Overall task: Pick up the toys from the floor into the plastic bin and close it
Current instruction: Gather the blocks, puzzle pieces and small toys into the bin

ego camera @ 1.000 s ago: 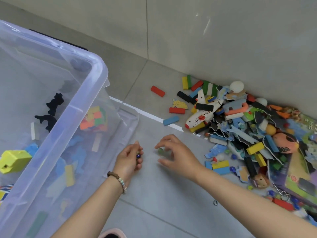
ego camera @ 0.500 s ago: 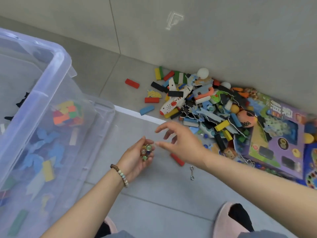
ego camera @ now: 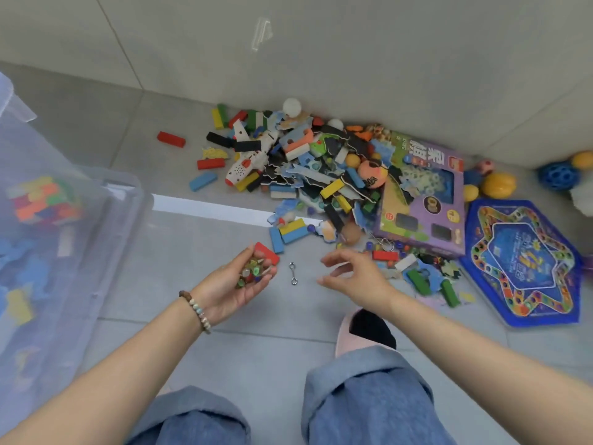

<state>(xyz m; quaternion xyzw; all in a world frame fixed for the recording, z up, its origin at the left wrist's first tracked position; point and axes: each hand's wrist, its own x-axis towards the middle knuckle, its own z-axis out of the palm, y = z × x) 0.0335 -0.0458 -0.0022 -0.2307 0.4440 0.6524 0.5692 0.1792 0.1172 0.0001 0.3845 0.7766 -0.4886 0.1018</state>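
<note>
Toys (ego camera: 321, 178): we found them heaped on the floor against the wall, well right of the plastic bin (ego camera: 106, 252).
Plastic bin: clear, at far left; coloured blocks showed through its wall.
Left hand (ego camera: 237, 285): palm up, fingers cupped round a clutch of marbles (ego camera: 252, 273).
Right hand (ego camera: 353, 274): we saw it above the floor, fingers loosely spread, holding nothing.
Metal hook (ego camera: 292, 273): on the tile between the two hands.

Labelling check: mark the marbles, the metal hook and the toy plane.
marbles (ego camera: 252, 273): head view, middle of the cluster.
metal hook (ego camera: 292, 273): head view, its middle.
toy plane (ego camera: 244, 166): head view, white fuselage.
</note>
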